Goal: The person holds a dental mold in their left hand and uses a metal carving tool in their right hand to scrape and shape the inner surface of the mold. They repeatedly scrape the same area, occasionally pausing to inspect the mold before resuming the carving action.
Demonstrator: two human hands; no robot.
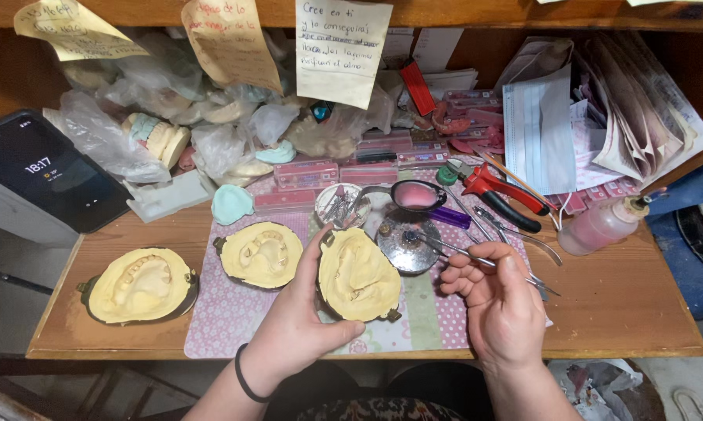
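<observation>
**Hands over plaster moulds at a crowded wooden bench**

The work surface was a worn wooden bench (632,312), its front edge running across the lower part of the view, with a wooden shelf overhead from which handwritten paper notes (343,51) hung. A pink dotted mat (226,320) covered the middle of the bench.

The left hand (301,316), a dark band at its wrist, was clamped on the nearest flask half (359,279), a dark metal shell filled with yellow plaster, thumb at its lower edge and a finger along its left side; it rested on the mat. The right hand (499,300) was closed on a thin metal instrument (460,249), pinched between the fingers, its tip reaching toward a round metal lid (406,245) just behind the held flask.

A second flask half (262,253) lay on the mat to the left, and a third (139,284) sat on bare wood farther left. A dark phone (47,171) leaned at the far left.

Behind the mat stood a small dish of burs (337,204), a rubber bowl holding pink material (415,195), red-handled pliers (499,191) and a squeeze bottle of pink liquid (601,226). The back of the bench was heaped with plastic bags of dental casts (164,132), pink boxes (304,173), a blue face mask (538,125) and stacked papers (640,101). A blue surface showed at the right edge.
</observation>
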